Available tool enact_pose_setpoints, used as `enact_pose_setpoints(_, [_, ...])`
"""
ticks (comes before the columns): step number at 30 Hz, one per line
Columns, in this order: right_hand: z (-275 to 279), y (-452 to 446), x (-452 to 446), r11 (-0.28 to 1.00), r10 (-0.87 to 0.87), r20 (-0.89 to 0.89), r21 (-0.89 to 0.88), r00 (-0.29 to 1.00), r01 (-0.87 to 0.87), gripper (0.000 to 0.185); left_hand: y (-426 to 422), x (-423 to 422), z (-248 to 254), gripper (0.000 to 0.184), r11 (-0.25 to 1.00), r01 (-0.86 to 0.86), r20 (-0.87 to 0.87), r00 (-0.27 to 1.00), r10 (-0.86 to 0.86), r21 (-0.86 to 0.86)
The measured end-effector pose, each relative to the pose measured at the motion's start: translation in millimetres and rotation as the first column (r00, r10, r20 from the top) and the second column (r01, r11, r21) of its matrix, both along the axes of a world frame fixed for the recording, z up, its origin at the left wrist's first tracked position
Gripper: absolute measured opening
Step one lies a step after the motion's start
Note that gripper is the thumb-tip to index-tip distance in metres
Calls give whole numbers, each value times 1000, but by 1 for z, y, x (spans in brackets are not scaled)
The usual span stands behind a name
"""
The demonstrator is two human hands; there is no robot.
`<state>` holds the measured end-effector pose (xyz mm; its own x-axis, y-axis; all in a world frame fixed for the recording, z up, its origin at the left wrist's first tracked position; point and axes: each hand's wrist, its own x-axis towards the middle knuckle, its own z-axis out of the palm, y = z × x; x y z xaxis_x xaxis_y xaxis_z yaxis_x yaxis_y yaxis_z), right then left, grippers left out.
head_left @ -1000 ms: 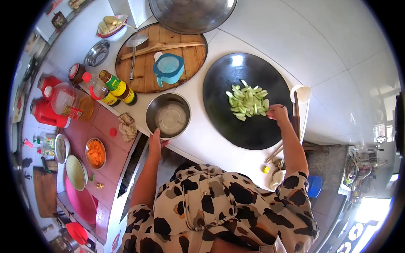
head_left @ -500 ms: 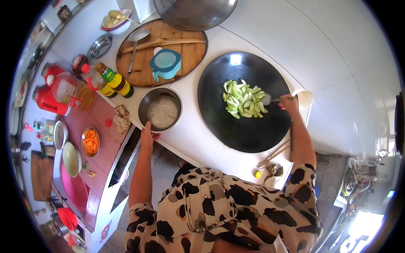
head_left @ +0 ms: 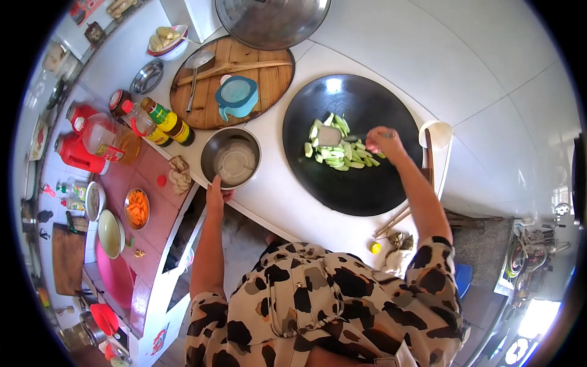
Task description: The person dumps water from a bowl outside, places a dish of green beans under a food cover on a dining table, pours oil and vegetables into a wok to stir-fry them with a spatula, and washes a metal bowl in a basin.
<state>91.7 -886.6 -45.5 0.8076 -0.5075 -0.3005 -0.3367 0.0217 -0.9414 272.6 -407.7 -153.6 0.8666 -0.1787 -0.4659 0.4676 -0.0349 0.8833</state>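
A large dark wok (head_left: 342, 196) sits in the white counter, with sliced green vegetable pieces (head_left: 342, 158) in its middle. My right hand (head_left: 385, 142) grips the handle of a spatula (head_left: 330, 136) over the wok; the flat blade lies among the pieces on their left side. My left hand (head_left: 216, 191) is closed on the near rim of a steel bowl (head_left: 211, 158), which stands at the counter edge left of the wok. Nothing solid shows inside the bowl, apart from what may be a little liquid.
Behind the bowl lies a round wooden lid (head_left: 195, 101) bearing a blue-lidded container (head_left: 238, 96) and a skimmer (head_left: 192, 85). Bottles (head_left: 166, 121) stand to the left. A bowl of cut carrots (head_left: 138, 208) sits on the pink-tiled counter (head_left: 153, 244). A metal wok lid (head_left: 275, 24) is at the back.
My right hand has moved left over the wok with the spatula. The blade went from the right side of the vegetable pieces to their left. My left hand stays on the bowl.
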Motion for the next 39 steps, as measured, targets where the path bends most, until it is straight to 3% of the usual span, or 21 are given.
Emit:
enact_pose_setpoints(1, [-15,2,-8,986,-156,-62,54,986,159,16,-1,-1,2,50,1000,-9,4,1000,9,7])
enact_pose_setpoints(3, [-34,-3,-30,966,-257,-78,-3,963,258,15,-4,-5,9,51,999,-25,7,1000,25,23])
enact_pose_setpoints(6, [-27,-38,-55,957,-223,-134,-219,966,191,14,-6,-3,11,52,999,-22,3,1000,22,36])
enact_pose_setpoints(7, [4,-40,-59,937,-253,-223,-299,941,181,16,-6,-3,10,52,999,-16,10,1000,16,40])
enact_pose_setpoints(8, [19,-58,-66,942,-267,-261,-272,928,195,11,-5,-3,9,52,999,-10,15,1000,10,45])
enact_pose_setpoints(9, [43,-68,-68,945,-240,-369,-302,898,128,11,-5,-3,8,53,999,-4,20,1000,3,50])
enact_pose_setpoints(12, [65,-99,-79,834,-156,-452,-537,878,-128,11,-4,-3,7,52,998,13,31,999,-15,55])
enact_pose_setpoints(13, [69,-96,-75,896,-266,-498,-444,825,20,12,-3,-2,6,52,999,20,31,999,-22,50])
enact_pose_setpoints(16, [26,-86,-66,928,-337,-457,-310,823,208,13,-1,-2,5,50,999,15,29,999,-17,42])
enact_pose_setpoints(20, [-40,-36,-44,933,-358,-186,-40,915,357,13,-5,-4,6,47,998,-24,15,1000,24,57])
enact_pose_setpoints(23, [-31,-27,-42,974,-211,-26,-91,977,207,15,-5,-1,4,47,998,-26,18,1000,25,53])
enact_pose_setpoints(25, [1,-37,-46,974,-66,31,-213,997,71,21,-3,-3,1,47,999,-19,15,1000,18,51])
enact_pose_setpoints(27, [29,-52,-42,916,-13,-74,-400,997,-18,21,-3,-1,1,47,999,-14,17,1000,13,48])
enact_pose_setpoints(30, [39,-88,-30,677,-62,-270,-719,961,-158,19,-2,1,-2,48,998,-16,14,1000,15,54])
enact_pose_setpoints(33, [16,-113,-21,751,-93,-254,-653,963,-100,19,-5,-2,2,47,997,-34,22,999,33,65])
enact_pose_setpoints(37, [-33,-69,10,962,-50,-108,-273,993,18,16,-5,-3,2,42,997,-44,14,999,43,66])
enact_pose_setpoints(39, [-43,-41,21,928,183,-25,-326,983,-181,14,-6,-3,3,43,998,-42,11,999,41,50])
